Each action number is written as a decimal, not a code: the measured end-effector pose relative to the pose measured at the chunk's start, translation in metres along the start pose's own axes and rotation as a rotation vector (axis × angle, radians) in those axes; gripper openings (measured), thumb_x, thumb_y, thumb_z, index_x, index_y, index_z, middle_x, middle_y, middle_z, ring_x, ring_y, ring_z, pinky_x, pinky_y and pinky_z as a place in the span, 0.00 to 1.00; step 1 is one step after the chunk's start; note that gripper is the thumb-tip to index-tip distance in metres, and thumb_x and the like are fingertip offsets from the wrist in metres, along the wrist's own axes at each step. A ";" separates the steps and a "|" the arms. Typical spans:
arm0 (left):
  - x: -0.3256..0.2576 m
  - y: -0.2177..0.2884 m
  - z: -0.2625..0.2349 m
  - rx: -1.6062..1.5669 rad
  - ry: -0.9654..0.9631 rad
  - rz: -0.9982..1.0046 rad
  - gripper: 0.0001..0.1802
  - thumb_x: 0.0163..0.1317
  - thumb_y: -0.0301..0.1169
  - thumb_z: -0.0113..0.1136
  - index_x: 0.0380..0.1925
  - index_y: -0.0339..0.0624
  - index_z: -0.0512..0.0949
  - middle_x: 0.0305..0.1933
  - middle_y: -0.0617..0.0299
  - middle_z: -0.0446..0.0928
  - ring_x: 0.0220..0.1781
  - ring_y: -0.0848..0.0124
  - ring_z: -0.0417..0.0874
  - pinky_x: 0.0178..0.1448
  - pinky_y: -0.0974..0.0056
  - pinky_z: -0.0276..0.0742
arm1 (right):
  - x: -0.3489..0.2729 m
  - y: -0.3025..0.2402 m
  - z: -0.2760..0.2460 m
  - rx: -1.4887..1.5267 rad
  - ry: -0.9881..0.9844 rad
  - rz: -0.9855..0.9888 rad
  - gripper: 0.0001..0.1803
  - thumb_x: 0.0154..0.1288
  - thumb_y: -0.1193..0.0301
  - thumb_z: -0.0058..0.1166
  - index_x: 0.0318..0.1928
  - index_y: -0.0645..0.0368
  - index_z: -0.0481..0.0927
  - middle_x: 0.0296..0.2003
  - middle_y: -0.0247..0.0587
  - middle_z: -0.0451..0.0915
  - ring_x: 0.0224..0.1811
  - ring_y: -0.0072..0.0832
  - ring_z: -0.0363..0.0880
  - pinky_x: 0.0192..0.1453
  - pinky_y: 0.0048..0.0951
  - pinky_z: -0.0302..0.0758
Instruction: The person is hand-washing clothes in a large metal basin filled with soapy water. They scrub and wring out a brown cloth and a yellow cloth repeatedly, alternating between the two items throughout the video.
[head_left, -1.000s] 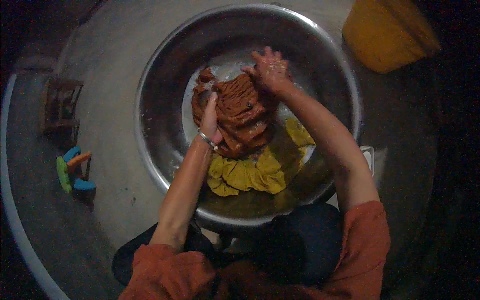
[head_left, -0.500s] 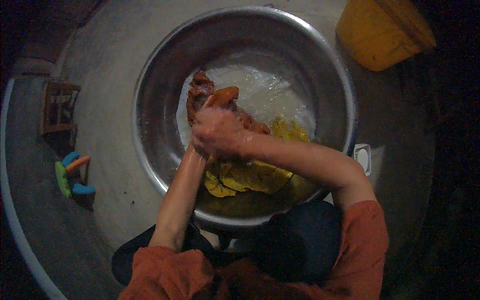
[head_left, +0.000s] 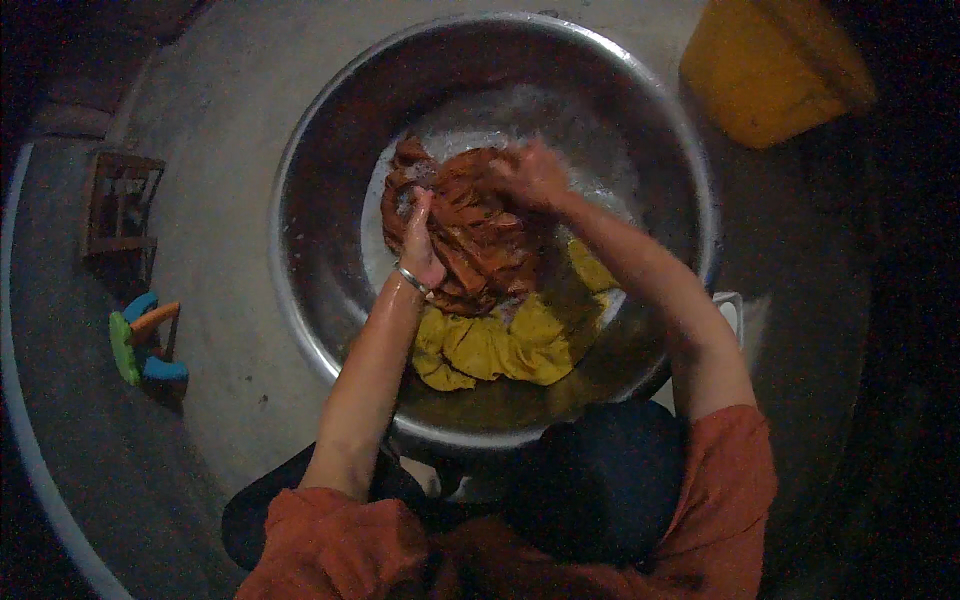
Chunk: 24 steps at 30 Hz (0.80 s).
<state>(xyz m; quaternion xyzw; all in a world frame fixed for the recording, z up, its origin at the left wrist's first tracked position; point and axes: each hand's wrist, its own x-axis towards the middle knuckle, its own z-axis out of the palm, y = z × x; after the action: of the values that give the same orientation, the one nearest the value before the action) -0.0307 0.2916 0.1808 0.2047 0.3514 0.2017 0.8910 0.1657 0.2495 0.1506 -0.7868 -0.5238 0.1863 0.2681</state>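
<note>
A wet reddish-brown cloth (head_left: 480,235) lies bunched in a large metal basin (head_left: 300,310), with soapy water about it. My left hand (head_left: 422,240), a bangle (head_left: 412,280) at its wrist, rests edge-on against the cloth's left part. Its visible fingers are stretched out, and folds hide some of the hand. At the cloth's upper right, my right hand (head_left: 535,178) is curled on the fabric; motion blurs its fingers. Nearer to me, a yellow cloth (head_left: 510,350) lies partly under the brown one in the basin.
An orange-yellow tub (head_left: 765,85) stands beyond the basin at the right. A small white dish (head_left: 732,312) sits close to the basin's right rim. To the left are a wooden frame-like object (head_left: 120,205) and a blue, green and orange object (head_left: 145,340). My knees flank the basin's near side.
My hands, together before, have moved apart. The right went up and to the right, and the brown cloth is spread wider between them. More of the yellow cloth shows.
</note>
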 end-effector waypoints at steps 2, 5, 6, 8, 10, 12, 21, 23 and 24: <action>-0.007 0.000 0.000 -0.035 0.034 -0.002 0.32 0.58 0.55 0.41 0.54 0.43 0.63 0.56 0.59 0.65 0.57 0.61 0.65 0.61 0.55 0.60 | -0.028 -0.045 0.015 0.247 -0.087 -0.211 0.22 0.50 0.51 0.50 0.40 0.53 0.77 0.43 0.51 0.71 0.47 0.47 0.69 0.44 0.42 0.71; -0.002 -0.001 -0.020 -0.157 -0.086 0.074 0.30 0.58 0.54 0.42 0.53 0.44 0.64 0.55 0.60 0.66 0.57 0.63 0.65 0.60 0.58 0.61 | -0.063 -0.106 0.002 0.064 0.169 -0.665 0.18 0.41 0.57 0.57 0.34 0.50 0.77 0.38 0.42 0.74 0.36 0.39 0.74 0.37 0.40 0.73; 0.000 -0.003 -0.024 -0.210 -0.150 0.107 0.29 0.58 0.53 0.43 0.52 0.44 0.64 0.54 0.61 0.66 0.56 0.64 0.66 0.59 0.58 0.62 | -0.062 -0.107 0.007 0.062 0.114 -0.678 0.17 0.41 0.58 0.56 0.34 0.49 0.77 0.36 0.41 0.74 0.35 0.39 0.74 0.37 0.39 0.73; -0.001 -0.004 -0.024 -0.187 -0.071 0.125 0.27 0.59 0.51 0.43 0.52 0.45 0.65 0.54 0.61 0.67 0.55 0.65 0.67 0.58 0.60 0.64 | -0.057 -0.104 0.018 0.059 -0.004 -0.698 0.16 0.42 0.59 0.56 0.35 0.48 0.76 0.33 0.38 0.75 0.34 0.39 0.74 0.36 0.39 0.73; -0.025 0.007 0.034 -0.024 0.207 0.084 0.25 0.60 0.48 0.43 0.52 0.45 0.65 0.53 0.61 0.67 0.54 0.66 0.68 0.57 0.60 0.65 | -0.028 -0.088 0.008 0.150 0.093 -0.637 0.14 0.48 0.57 0.51 0.32 0.50 0.76 0.33 0.41 0.76 0.34 0.42 0.75 0.37 0.40 0.72; -0.026 0.011 0.040 0.017 0.123 0.114 0.24 0.61 0.46 0.41 0.51 0.43 0.65 0.52 0.61 0.68 0.53 0.66 0.69 0.57 0.61 0.65 | 0.000 -0.079 -0.001 0.137 0.112 -0.380 0.14 0.49 0.57 0.51 0.28 0.55 0.77 0.30 0.43 0.77 0.30 0.39 0.76 0.34 0.37 0.72; -0.059 0.091 -0.019 0.407 -0.292 -0.501 0.37 0.54 0.58 0.46 0.53 0.39 0.62 0.48 0.59 0.71 0.51 0.67 0.71 0.57 0.62 0.64 | 0.022 -0.069 -0.060 0.654 -0.438 0.004 0.19 0.53 0.57 0.53 0.26 0.63 0.77 0.25 0.36 0.76 0.28 0.19 0.70 0.32 0.24 0.69; -0.070 0.079 0.009 1.019 -0.198 -0.463 0.40 0.50 0.60 0.50 0.54 0.38 0.62 0.47 0.58 0.72 0.52 0.66 0.71 0.57 0.61 0.63 | 0.007 -0.090 -0.059 0.784 -0.535 -0.104 0.18 0.53 0.59 0.53 0.34 0.63 0.75 0.33 0.37 0.75 0.35 0.21 0.70 0.38 0.24 0.69; -0.073 0.069 0.029 1.319 -0.150 -0.436 0.42 0.49 0.61 0.51 0.54 0.38 0.62 0.47 0.57 0.73 0.52 0.66 0.70 0.57 0.61 0.63 | 0.002 -0.096 -0.061 0.858 -0.572 -0.157 0.19 0.53 0.61 0.53 0.39 0.63 0.74 0.37 0.37 0.74 0.39 0.22 0.70 0.41 0.24 0.68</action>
<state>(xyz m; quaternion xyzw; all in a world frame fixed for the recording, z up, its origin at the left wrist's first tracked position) -0.0741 0.3059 0.2747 0.6411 0.3710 -0.2519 0.6228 0.1320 0.2674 0.2573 -0.4822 -0.5101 0.5710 0.4257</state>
